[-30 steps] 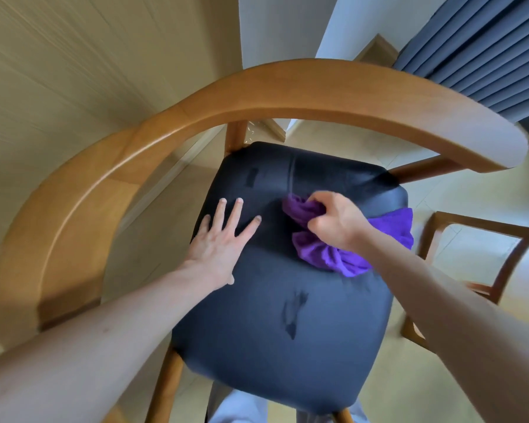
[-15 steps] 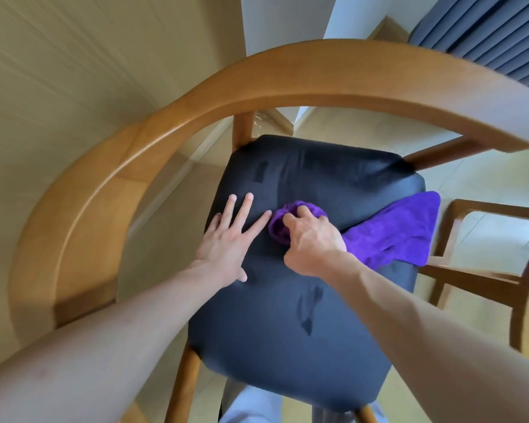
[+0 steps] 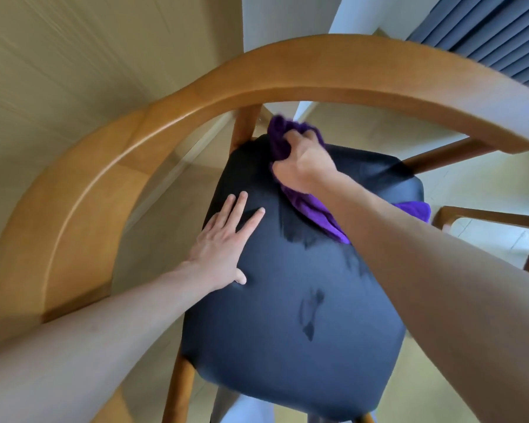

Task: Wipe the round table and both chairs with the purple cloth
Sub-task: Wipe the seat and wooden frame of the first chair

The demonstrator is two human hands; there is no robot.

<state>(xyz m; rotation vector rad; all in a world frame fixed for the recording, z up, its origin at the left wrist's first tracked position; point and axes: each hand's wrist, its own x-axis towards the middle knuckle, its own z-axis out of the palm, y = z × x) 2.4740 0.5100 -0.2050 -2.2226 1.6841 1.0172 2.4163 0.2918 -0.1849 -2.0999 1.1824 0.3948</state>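
- The crumpled purple cloth [image 3: 310,209] is bunched in my right hand [image 3: 303,166] at the far left corner of the seat; its loose tail trails back across the cushion to the right edge
- The wooden chair with a black padded seat [image 3: 287,315] stands upright below me, its curved backrest rail arching over the seat; dark damp streaks mark the cushion
- A second wooden chair [image 3: 486,218] shows partly at the right

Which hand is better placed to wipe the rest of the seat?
Right hand: it grips the purple cloth at the black padded seat's far corner. The left hand lies flat, bracing.
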